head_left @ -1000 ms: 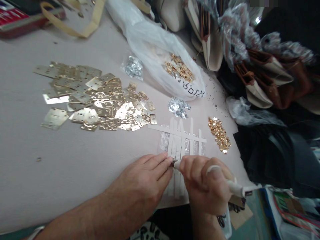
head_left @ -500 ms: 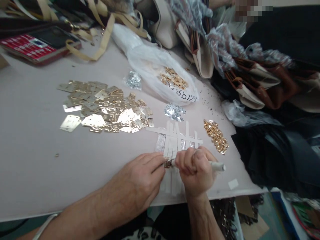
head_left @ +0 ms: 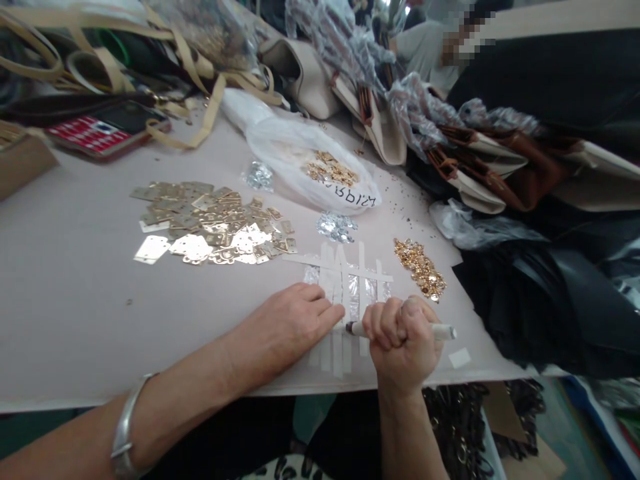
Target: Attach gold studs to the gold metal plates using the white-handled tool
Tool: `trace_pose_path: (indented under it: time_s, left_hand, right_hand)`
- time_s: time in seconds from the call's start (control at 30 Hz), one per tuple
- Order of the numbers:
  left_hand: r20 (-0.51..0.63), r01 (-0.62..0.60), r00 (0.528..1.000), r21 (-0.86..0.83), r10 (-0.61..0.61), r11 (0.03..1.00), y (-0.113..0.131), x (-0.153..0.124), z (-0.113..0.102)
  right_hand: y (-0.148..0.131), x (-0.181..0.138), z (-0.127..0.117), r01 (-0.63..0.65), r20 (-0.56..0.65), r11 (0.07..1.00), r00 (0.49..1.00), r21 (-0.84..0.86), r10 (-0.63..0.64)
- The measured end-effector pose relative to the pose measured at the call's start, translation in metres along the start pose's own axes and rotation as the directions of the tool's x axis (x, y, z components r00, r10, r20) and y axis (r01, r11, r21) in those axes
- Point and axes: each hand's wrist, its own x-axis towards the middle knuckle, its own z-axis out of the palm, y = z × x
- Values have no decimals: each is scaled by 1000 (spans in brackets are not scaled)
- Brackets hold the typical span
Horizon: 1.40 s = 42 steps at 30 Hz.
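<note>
My right hand (head_left: 404,340) is wrapped in a fist around a white rod-shaped tool (head_left: 445,332) with a dark tip. That tip points left, close to the fingertips of my left hand (head_left: 300,320). The left fingers are bent and drawn together over white tape strips (head_left: 327,280), laid criss-cross over clear plastic on the table. Whatever the left fingertips may hold is hidden. To the left lies a spread pile of shiny gold metal plates (head_left: 210,223). Small silver pieces (head_left: 336,227) lie beyond the strips, and small gold fittings (head_left: 420,267) lie to the right.
A white plastic bag (head_left: 290,153) of gold fittings stands behind. Beige-and-brown bags (head_left: 480,180) crowd the back right, with black material (head_left: 525,300) below. A red-and-black packet (head_left: 100,133) and a cardboard box (head_left: 23,160) sit at the left.
The small metal piece between my left fingertips and the tool tip no longer shows. My right hand and the tool have shifted slightly right. The camera view has shifted too.
</note>
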Motion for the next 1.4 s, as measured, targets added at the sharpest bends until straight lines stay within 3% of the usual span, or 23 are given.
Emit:
trace_pose_path:
  time_s: [0.1,0.23,0.37,0.47,0.57,0.83,1.1,1.2,1.33,1.4]
  left_hand:
    - [-47,67,997,89,-63,994,13,-6,3]
    - [-116,226,968,29,-221,974,48,-21,9]
    - [-193,217,954,-79,-229,973,72,-36,15]
    - [-238,188,951,-60,-197,980,67,-42,14]
    - [-166,135,977,3,-133,991,52,-44,10]
    - [-99,117,989,29,-114,993,40,-45,11]
    - [-121,148,981,-31,-151,989,41,-45,16]
    - [-144,154,977,-49,-160,987,40,-45,18]
    - [-159,168,970,-97,-182,981,41,-46,22]
    - [-151,178,969,-121,-195,977,41,-47,21]
  right_hand:
    - [-3,-1,-7,23,-68,1000,997,7,-23]
    - [-4,-2,-14,28,-113,998,993,47,-23]
    - [0,-4,-20,-8,-133,987,991,158,29]
    - [7,-1,-23,-95,-181,956,972,278,149]
    - [15,3,-23,-172,-240,921,934,351,265]
    - [27,8,-20,-207,-341,861,856,465,390]
    - [28,6,-20,-191,-318,868,877,459,361]
    - [26,5,-15,-171,-278,896,912,410,301]
    - [20,-5,0,-108,-104,963,985,248,137]
    - [19,-16,8,-82,28,992,996,95,80]
